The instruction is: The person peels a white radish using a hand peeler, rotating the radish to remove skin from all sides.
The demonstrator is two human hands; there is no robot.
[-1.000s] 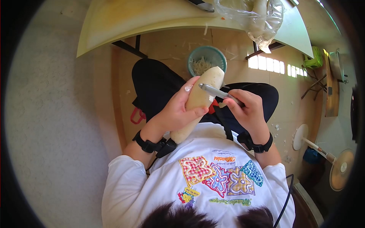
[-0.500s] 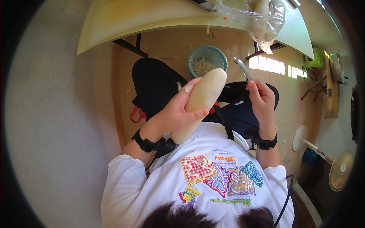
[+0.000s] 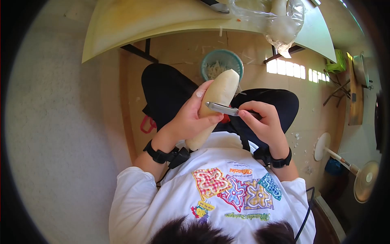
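Note:
A large, pale peeled root vegetable [image 3: 221, 89] is held at a slant above my lap, its upper end pointing away from me. My left hand [image 3: 193, 114] wraps round its left side, the thumb lying across the front. In my right hand [image 3: 260, 118] is a metal peeler [image 3: 221, 108], pinched by its handle between thumb and fingers. The peeler's head lies over the middle of the vegetable; whether the blade touches is hard to tell. Beyond the vegetable, a light blue basket [image 3: 236, 61] on the floor holds pale peelings.
A table [image 3: 162, 32] stands in front, bearing a plastic bag [image 3: 284, 30] with pale vegetables and a dark-handled knife-like tool [image 3: 219, 7]. Scraps lie on the floor. At the right are a fan [image 3: 365, 181], a green stool [image 3: 336, 62] and a wooden board [image 3: 354, 95].
My right hand has moved left and toward me, bringing the peeler from the vegetable's right side to over it. The vegetable has shifted slightly.

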